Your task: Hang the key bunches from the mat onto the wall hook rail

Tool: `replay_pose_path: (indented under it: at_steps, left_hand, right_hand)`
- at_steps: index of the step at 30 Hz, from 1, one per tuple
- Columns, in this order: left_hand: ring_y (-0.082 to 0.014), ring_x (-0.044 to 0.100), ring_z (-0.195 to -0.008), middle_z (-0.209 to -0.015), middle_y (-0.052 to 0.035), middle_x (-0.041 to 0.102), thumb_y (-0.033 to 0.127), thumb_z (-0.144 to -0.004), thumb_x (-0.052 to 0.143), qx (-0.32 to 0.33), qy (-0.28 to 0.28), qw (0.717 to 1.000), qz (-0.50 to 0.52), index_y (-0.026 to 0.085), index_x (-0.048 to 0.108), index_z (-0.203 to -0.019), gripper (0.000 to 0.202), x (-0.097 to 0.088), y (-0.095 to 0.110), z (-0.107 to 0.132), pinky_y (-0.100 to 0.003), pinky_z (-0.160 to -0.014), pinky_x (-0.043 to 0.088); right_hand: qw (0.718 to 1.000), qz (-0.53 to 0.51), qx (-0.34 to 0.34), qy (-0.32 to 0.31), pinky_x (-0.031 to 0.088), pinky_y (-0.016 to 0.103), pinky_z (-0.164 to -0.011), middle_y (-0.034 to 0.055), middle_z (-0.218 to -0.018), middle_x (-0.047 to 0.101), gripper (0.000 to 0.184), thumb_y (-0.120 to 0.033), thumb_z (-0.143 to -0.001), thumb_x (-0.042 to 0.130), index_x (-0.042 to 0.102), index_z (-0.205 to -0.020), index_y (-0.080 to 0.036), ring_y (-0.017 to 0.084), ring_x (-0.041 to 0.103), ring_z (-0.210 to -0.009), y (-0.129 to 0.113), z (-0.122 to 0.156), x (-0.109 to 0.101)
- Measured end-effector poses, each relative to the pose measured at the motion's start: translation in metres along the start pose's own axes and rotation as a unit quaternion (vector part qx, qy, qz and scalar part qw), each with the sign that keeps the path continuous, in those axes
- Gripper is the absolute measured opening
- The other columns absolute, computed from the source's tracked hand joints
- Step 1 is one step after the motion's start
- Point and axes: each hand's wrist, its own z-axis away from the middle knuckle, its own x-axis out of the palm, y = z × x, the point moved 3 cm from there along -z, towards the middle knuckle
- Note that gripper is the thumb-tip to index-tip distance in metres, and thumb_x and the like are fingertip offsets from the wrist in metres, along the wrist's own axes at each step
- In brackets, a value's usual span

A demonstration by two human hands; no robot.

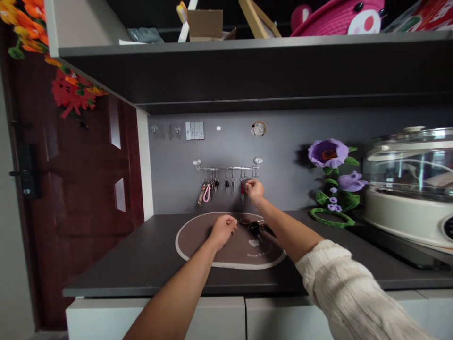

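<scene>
My right hand (pixel 255 190) is raised to the right end of a metal hook rail (pixel 228 168) on the wall, its fingers pinched beside a red key tag (pixel 242 189). What lies between those fingers is hidden. Low over the brown oval mat (pixel 201 236), my left hand (pixel 224 230) has its fingers curled together. Its fingertips are close to a bunch of dark keys (pixel 255 227) lying on the mat; whether they touch it I cannot tell. Several key sets hang from the rail, one with a pink loop strap (pixel 207 192).
A dark shelf (pixel 247 71) overhangs the counter (pixel 123 259). Purple artificial flowers (pixel 328 153) and a cream appliance with a clear lid (pixel 410 208) stand at right. A dark red door (pixel 85 212) is at left. Small empty wall hooks (pixel 177 130) are above the rail.
</scene>
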Motion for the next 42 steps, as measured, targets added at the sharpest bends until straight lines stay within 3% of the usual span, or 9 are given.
replay_pose_path:
  at_steps: [3, 15, 25, 29, 35, 38, 42]
  left_hand:
    - [-0.0075, 0.046, -0.050, -0.057, 0.0013, 0.054, 0.023, -0.070, 0.052, 0.014, -0.008, 1.000, -0.013, 0.014, 0.053, -0.069, 0.010, 0.000, 0.002, 0.001, -0.021, -0.052, 0.036]
    - [-0.0091, 0.047, -0.056, -0.059, 0.0008, 0.055, 0.021, -0.066, 0.052, 0.077, -0.020, 0.994, -0.074, 0.013, 0.056, -0.069, 0.010, -0.002, 0.001, 0.000, -0.022, -0.058, 0.037]
    - [-0.0087, 0.047, -0.057, -0.061, 0.0010, 0.055, 0.018, -0.067, 0.052, 0.099, -0.030, 0.990, -0.095, 0.013, 0.058, -0.069, 0.009, -0.003, 0.002, 0.000, -0.022, -0.060, 0.038]
    - [-0.0086, 0.047, -0.057, -0.061, 0.0013, 0.055, 0.018, -0.069, 0.051, 0.098, -0.035, 0.989, -0.107, 0.013, 0.058, -0.069, 0.009, -0.003, 0.004, 0.003, -0.022, -0.060, 0.038]
    - [-0.0101, 0.050, -0.064, -0.067, -0.0004, 0.059, 0.018, -0.068, 0.055, 0.087, -0.037, 0.987, -0.130, 0.013, 0.060, -0.075, 0.010, -0.003, 0.009, 0.008, -0.024, -0.066, 0.040]
    - [-0.0104, 0.051, -0.066, -0.069, -0.0012, 0.060, 0.017, -0.069, 0.055, 0.082, -0.048, 0.986, -0.134, 0.012, 0.060, -0.077, 0.011, -0.003, 0.010, 0.009, -0.025, -0.069, 0.041]
    - [-0.0107, 0.052, -0.069, -0.073, -0.0022, 0.061, 0.015, -0.069, 0.054, 0.089, -0.063, 0.983, -0.149, 0.012, 0.061, -0.078, 0.011, -0.001, 0.011, 0.010, -0.026, -0.072, 0.042]
  right_hand:
    - [0.999, 0.019, 0.027, 0.013, 0.044, 0.024, -0.058, 0.0001, -0.063, 0.061, 0.013, -0.022, -0.061, 0.052, 0.056, -0.072, -0.017, 0.011, 0.055, -0.056, -0.003, 0.008, -0.011]
    - [0.994, -0.036, 0.023, -0.101, 0.045, 0.027, -0.061, 0.0037, -0.074, 0.062, 0.015, -0.024, -0.065, 0.056, 0.055, -0.078, -0.017, 0.014, 0.057, -0.066, -0.025, 0.059, -0.052]
    - [0.978, 0.099, -0.053, -0.177, 0.044, 0.027, -0.067, 0.0033, -0.076, 0.064, 0.015, -0.026, -0.070, 0.056, 0.059, -0.081, -0.016, 0.014, 0.058, -0.069, -0.029, 0.112, -0.080]
    - [0.952, 0.187, -0.105, -0.216, 0.042, 0.025, -0.068, 0.0028, -0.078, 0.064, 0.011, -0.020, -0.072, 0.054, 0.060, -0.081, -0.018, 0.013, 0.057, -0.070, -0.030, 0.125, -0.087]
    - [0.880, 0.336, -0.188, -0.279, 0.039, 0.024, -0.070, 0.0045, -0.080, 0.062, 0.012, -0.011, -0.072, 0.054, 0.061, -0.080, -0.017, 0.014, 0.054, -0.076, -0.029, 0.131, -0.085]
    - [0.854, 0.383, -0.189, -0.297, 0.037, 0.022, -0.071, 0.0052, -0.081, 0.060, 0.014, -0.008, -0.071, 0.055, 0.061, -0.081, -0.016, 0.014, 0.053, -0.078, -0.026, 0.133, -0.082]
    - [0.843, 0.412, -0.180, -0.295, 0.036, 0.022, -0.071, 0.0055, -0.081, 0.058, 0.012, -0.011, -0.074, 0.053, 0.061, -0.081, -0.015, 0.013, 0.052, -0.078, -0.025, 0.134, -0.080]
